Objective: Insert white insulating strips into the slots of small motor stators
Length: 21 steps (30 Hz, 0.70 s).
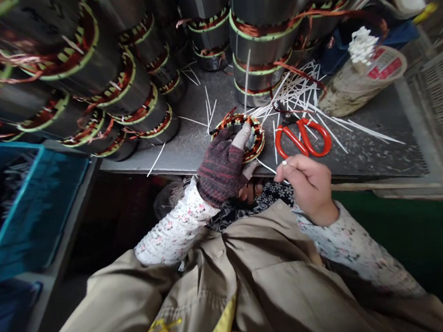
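So, left hand (222,168) grips the stator (259,143), right hand (309,184) nearby pinching white cord (284,163)

Stator (261,138): ring-shaped, open centre facing up, set at the near edge of the bench (184,155), around the middle from left to right. Copper-coloured windings circle the opening; a pale yellow-green edging runs along the rim. Near left portion covered from view. Cord (267,166): white, thin, extending from the near right of the stator toward the right; a white tip (284,163) is pinched just beyond. Whether tip and cord are one piece cannot be determined. Windings appear partly bound; detail blurred.
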Each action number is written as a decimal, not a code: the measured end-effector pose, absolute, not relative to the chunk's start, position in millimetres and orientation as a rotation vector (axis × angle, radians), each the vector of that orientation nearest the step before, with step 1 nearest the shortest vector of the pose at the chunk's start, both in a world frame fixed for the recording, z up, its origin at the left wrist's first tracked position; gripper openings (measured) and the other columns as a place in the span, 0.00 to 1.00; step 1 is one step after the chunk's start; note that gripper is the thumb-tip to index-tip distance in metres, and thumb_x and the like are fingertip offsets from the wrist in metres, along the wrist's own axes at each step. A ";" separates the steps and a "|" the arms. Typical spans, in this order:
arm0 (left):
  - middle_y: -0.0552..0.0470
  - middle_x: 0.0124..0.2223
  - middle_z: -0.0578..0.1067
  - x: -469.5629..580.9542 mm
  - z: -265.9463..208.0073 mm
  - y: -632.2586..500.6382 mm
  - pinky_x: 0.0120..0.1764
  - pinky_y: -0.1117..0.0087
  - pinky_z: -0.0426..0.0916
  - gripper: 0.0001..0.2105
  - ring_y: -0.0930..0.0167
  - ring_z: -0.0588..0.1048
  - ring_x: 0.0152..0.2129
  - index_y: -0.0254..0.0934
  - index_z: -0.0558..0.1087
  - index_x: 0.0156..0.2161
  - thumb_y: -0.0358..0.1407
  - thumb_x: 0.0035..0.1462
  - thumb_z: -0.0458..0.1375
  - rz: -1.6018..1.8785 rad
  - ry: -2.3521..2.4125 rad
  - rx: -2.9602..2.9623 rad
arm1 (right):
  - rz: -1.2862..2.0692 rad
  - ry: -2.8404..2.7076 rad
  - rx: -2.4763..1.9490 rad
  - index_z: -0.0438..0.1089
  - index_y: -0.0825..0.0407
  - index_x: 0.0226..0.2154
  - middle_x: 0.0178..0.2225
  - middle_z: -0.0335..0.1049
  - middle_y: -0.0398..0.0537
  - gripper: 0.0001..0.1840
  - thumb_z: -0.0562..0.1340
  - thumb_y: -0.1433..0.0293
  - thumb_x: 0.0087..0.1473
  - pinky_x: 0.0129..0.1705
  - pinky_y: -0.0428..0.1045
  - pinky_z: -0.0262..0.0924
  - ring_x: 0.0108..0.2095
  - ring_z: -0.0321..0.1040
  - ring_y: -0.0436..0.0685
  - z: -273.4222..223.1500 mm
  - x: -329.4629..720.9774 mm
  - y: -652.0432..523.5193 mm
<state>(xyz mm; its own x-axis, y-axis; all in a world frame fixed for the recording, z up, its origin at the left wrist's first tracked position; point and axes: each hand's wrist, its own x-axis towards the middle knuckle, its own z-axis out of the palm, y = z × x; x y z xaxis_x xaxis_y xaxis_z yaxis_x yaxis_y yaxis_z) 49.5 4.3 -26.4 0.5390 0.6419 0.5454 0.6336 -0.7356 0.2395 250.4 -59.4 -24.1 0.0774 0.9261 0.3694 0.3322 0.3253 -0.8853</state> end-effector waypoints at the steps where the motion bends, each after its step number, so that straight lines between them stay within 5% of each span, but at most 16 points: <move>1: 0.40 0.56 0.78 49.2 -26.7 4.7 0.66 0.54 0.68 0.33 0.61 0.78 0.55 0.35 0.53 0.71 0.42 0.68 0.59 0.981 1.138 2.749 | 0.665 -1.456 -1.183 0.69 0.46 0.22 0.22 0.72 0.42 0.18 0.60 0.65 0.65 0.29 0.52 0.62 0.24 0.69 0.54 -23.3 248.7 -58.7; 15: 0.41 0.56 0.78 49.0 -25.7 3.8 0.67 0.52 0.66 0.34 0.60 0.77 0.56 0.36 0.53 0.71 0.42 0.67 0.60 0.982 1.140 2.715 | 0.633 -1.553 -1.322 0.66 0.46 0.21 0.19 0.69 0.41 0.16 0.61 0.69 0.60 0.26 0.52 0.59 0.21 0.66 0.54 -17.2 257.0 -71.6; 21: 0.37 0.67 0.70 49.8 -36.2 4.6 0.65 0.53 0.70 0.31 0.60 0.73 0.62 0.40 0.55 0.71 0.44 0.69 0.58 1.058 1.115 2.470 | 0.720 -1.436 -1.286 0.72 0.48 0.25 0.25 0.76 0.43 0.14 0.61 0.64 0.61 0.32 0.51 0.65 0.27 0.72 0.54 -29.7 236.1 -42.1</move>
<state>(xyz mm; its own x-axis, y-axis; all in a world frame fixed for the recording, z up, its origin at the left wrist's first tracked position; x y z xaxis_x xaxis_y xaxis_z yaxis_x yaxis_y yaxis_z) 49.8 4.6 -36.2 0.4492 0.7256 0.5213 0.5580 -0.6835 0.4706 236.1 -42.1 -29.7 0.1057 0.9495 0.2956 0.3310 0.2467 -0.9108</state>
